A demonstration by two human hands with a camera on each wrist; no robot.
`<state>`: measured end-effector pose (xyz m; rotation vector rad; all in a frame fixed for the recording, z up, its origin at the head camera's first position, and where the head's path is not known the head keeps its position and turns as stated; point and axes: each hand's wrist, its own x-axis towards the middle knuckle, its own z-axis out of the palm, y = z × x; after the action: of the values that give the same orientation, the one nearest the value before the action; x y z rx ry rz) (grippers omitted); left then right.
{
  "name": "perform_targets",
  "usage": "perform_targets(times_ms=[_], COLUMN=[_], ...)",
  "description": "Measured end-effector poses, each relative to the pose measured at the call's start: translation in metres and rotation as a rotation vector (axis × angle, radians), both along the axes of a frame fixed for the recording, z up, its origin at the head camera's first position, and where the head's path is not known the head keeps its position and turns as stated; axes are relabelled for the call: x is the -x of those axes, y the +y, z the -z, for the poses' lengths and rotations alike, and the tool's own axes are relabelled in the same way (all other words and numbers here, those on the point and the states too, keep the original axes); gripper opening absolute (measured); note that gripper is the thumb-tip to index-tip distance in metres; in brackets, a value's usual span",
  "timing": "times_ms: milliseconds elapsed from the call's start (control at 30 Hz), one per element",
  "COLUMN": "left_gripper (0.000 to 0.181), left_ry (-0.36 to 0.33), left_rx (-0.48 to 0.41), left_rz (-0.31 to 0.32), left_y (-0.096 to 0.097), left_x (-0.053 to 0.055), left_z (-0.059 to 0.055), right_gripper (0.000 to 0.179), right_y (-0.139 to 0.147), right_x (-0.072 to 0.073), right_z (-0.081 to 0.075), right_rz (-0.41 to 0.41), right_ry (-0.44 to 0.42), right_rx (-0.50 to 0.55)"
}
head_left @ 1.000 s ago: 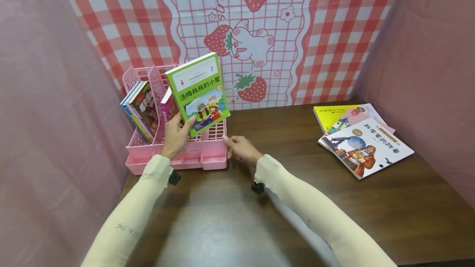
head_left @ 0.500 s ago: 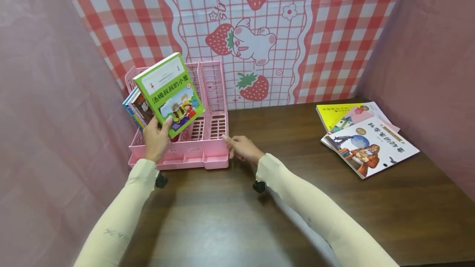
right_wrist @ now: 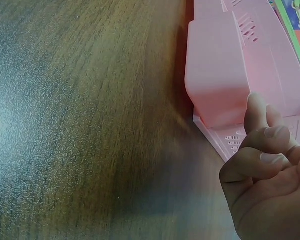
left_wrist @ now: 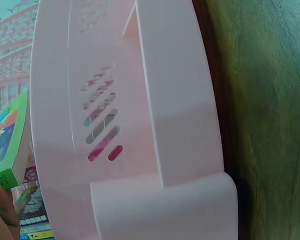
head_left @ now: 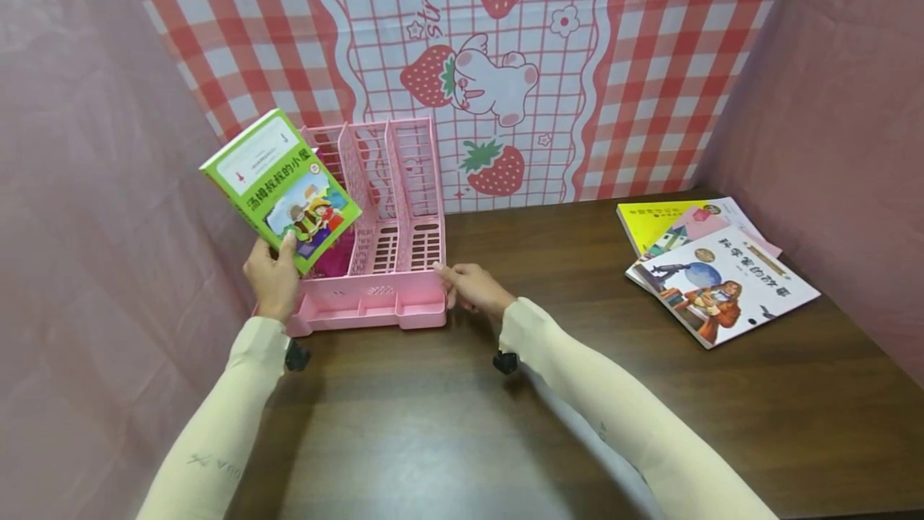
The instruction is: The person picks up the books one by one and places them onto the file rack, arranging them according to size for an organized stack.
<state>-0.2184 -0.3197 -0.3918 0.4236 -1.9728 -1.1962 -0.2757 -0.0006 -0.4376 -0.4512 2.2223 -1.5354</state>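
My left hand [head_left: 273, 279] grips the lower left corner of a green children's book [head_left: 285, 191], thumb across its front cover. The book is tilted and raised over the left end of a pink book rack [head_left: 382, 295], covering its leftmost slots in the head view. Part of a magenta book [head_left: 335, 259] shows in a slot behind it. My right hand [head_left: 475, 289] holds the rack's front right corner, thumb at the top edge. Its other fingers [right_wrist: 257, 162] are curled beside the rack wall in the right wrist view.
Several thin picture books lie overlapping at the table's right, a white one [head_left: 722, 283] on top and a yellow one [head_left: 653, 219] behind. A checked strawberry cloth [head_left: 642, 103] hangs behind the table [head_left: 433, 424]. Pink curtains [head_left: 852, 103] close off both sides.
My left hand has carried the green book leftward across the rack, uncovering the two right slots and hiding the books at the left end. My right hand has stayed at the rack's corner.
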Motion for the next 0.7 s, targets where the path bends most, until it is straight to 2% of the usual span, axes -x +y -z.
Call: perform_targets(times_ms=[233,367,533,700], left_gripper=[0.037,0.035,0.038,0.041], left_ry=[0.025,0.039,-0.023,-0.099], left_rx=[0.050,0.104,0.162,0.164], left_rz=[-0.048,-0.097,-0.118,-0.134], left_y=[-0.0022,-0.0007,0.0036,0.0063], left_x=[0.0002,0.0011,0.0031,0.0034], left_z=[0.0018,0.0016,-0.0004,-0.0032], right_gripper=[0.052,0.052,0.052,0.052], right_y=[0.0002,0.0004,0.0008,-0.0007], right_x=[-0.0004,-0.0007,-0.0012,-0.0028], right_z=[-0.0018,-0.0038,-0.0042,-0.0036], right_rz=[-0.001,-0.004,0.005,0.003], right_ry=[-0.010,-0.005,-0.002,-0.007], right_rx=[-0.002,-0.003,-0.001,-0.002])
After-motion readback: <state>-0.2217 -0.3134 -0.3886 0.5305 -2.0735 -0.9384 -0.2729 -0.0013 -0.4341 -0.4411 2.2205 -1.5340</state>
